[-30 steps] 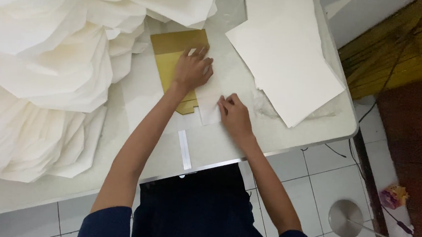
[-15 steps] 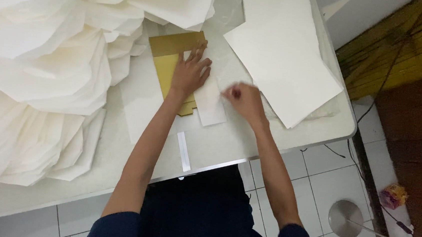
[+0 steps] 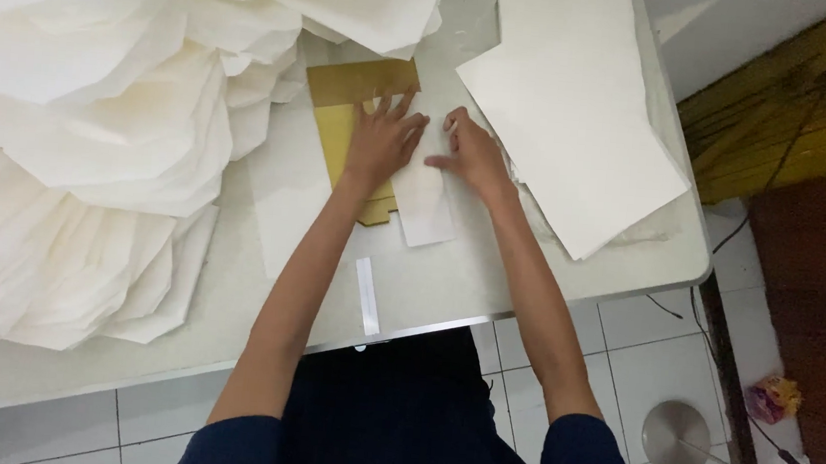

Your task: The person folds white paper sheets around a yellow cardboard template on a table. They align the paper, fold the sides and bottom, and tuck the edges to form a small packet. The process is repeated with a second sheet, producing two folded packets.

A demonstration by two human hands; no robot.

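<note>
Beside the gold card template (image 3: 343, 123), 2 flat, splayed hands, left hand (image 3: 381, 141) and right hand (image 3: 473, 153), press a white paper piece (image 3: 425, 204), gripping nothing; folding seems underway, likely needing a firm crease next

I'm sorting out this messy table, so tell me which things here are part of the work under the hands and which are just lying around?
In hand:
left hand, flat on the gold card template
right hand, pressing the small white paper piece

Lying about:
heap of folded white paper
stack of large white sheets
narrow white strip near the table edge
round metal base on the floor
</note>
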